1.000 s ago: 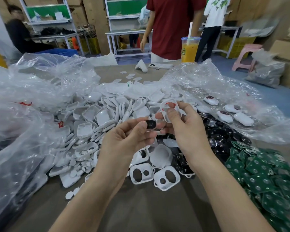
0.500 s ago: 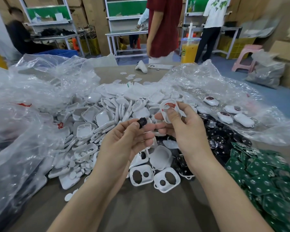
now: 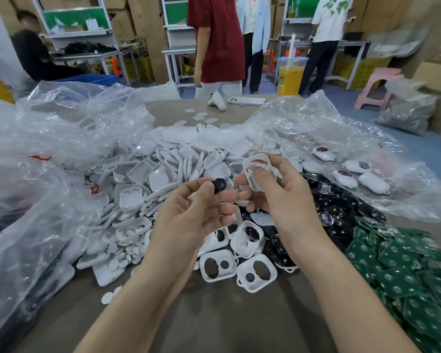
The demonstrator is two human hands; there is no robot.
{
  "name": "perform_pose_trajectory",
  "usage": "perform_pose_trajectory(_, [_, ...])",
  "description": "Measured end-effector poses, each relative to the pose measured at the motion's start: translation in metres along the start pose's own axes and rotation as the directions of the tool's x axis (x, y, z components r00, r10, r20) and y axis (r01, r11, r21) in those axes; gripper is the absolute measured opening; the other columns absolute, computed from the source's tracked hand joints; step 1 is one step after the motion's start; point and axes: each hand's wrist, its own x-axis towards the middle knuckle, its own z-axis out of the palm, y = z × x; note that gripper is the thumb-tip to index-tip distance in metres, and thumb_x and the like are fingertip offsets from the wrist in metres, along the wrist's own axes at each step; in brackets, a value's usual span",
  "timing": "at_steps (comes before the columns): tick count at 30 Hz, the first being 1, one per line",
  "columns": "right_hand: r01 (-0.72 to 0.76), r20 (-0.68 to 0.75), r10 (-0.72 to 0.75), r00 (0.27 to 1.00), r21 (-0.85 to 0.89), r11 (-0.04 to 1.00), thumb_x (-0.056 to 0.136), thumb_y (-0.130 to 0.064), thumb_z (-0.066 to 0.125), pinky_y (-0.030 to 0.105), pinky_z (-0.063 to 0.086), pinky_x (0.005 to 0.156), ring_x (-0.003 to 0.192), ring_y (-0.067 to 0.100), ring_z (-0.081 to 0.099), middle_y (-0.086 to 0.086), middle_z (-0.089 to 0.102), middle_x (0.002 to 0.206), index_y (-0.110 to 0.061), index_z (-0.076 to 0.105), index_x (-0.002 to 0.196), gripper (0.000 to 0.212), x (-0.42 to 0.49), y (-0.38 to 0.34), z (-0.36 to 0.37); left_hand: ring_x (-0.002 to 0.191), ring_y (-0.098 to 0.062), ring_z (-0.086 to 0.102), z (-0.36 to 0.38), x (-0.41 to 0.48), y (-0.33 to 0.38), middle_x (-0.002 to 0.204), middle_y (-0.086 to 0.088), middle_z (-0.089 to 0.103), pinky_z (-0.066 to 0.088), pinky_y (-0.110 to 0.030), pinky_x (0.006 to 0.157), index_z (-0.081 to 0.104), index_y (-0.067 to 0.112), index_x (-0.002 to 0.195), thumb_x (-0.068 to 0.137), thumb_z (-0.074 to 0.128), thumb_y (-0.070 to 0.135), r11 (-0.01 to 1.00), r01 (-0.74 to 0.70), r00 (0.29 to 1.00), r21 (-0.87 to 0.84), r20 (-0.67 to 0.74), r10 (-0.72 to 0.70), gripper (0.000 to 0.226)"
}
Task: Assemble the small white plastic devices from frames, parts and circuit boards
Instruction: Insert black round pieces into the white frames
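My left hand [image 3: 196, 212] pinches a small black round part [image 3: 219, 185] at its fingertips, above the table's middle. Just to its right, my right hand [image 3: 278, 194] holds a white plastic frame [image 3: 255, 171] with red marks, thumb pressed into its opening. The black part and the frame are a short gap apart. Below the hands lie several white frames [image 3: 217, 267] with two holes. A big heap of white shells [image 3: 148, 179] spreads left and behind. Green circuit boards [image 3: 402, 263] lie at the right, black round parts [image 3: 341, 212] beside them. Finished white devices [image 3: 346, 177] rest on plastic at the far right.
Crumpled clear plastic bags [image 3: 36, 174] cover the left side and the far right. A phone [image 3: 246, 100] and a cup of orange drink [image 3: 290, 77] stand at the table's far edge. People stand beyond the table by metal shelving. Bare brown tabletop [image 3: 214, 314] lies near me.
My left hand has lifted the black part slightly and turned it at the fingertips. The right hand with the white frame has hardly moved. The person in red has stepped left.
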Motion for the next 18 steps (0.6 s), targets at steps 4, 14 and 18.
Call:
perform_pose_trajectory(4, [-0.035, 0.069, 0.031, 0.997, 0.060, 0.998, 0.102, -0.016, 0.057, 0.022, 0.052, 0.052, 0.063, 0.013, 0.068, 0.004, 0.077, 0.085, -0.014, 0.062, 0.117, 0.017, -0.0001, 0.0016, 0.0006, 0.066, -0.016, 0.068, -0.0003, -0.0030, -0.0024, 0.083, -0.009, 0.076, 0.057, -0.026, 0.063, 0.059, 0.008, 0.104, 0.101, 0.055, 0.016, 0.989, -0.073, 0.997, 0.127, 0.013, 0.072, 0.010])
perform_pose_trajectory(14, [-0.060, 0.090, 0.048, 0.995, 0.135, 0.989, 0.098, -0.016, 0.064, 0.024, 0.058, 0.073, 0.072, 0.016, 0.072, 0.007, 0.078, 0.092, -0.017, 0.062, 0.121, 0.023, 0.0059, 0.0074, -0.0007, 0.082, -0.012, 0.071, -0.0001, -0.0068, -0.0059, 0.088, 0.001, 0.074, 0.058, -0.022, 0.073, 0.067, 0.009, 0.110, 0.098, 0.061, 0.009, 0.925, -0.181, 0.983, 0.335, 0.052, 0.174, 0.013])
perform_pose_trajectory(18, [-0.069, 0.090, 0.056, 0.994, 0.148, 0.987, 0.097, -0.016, 0.064, 0.024, 0.058, 0.074, 0.073, 0.016, 0.072, 0.007, 0.078, 0.094, -0.017, 0.063, 0.120, 0.022, 0.0060, 0.0070, -0.0011, 0.085, -0.010, 0.072, -0.0009, -0.0072, -0.0053, 0.091, 0.001, 0.075, 0.057, -0.021, 0.075, 0.068, 0.011, 0.111, 0.097, 0.063, 0.009, 0.913, -0.190, 0.982, 0.360, 0.049, 0.185, 0.015])
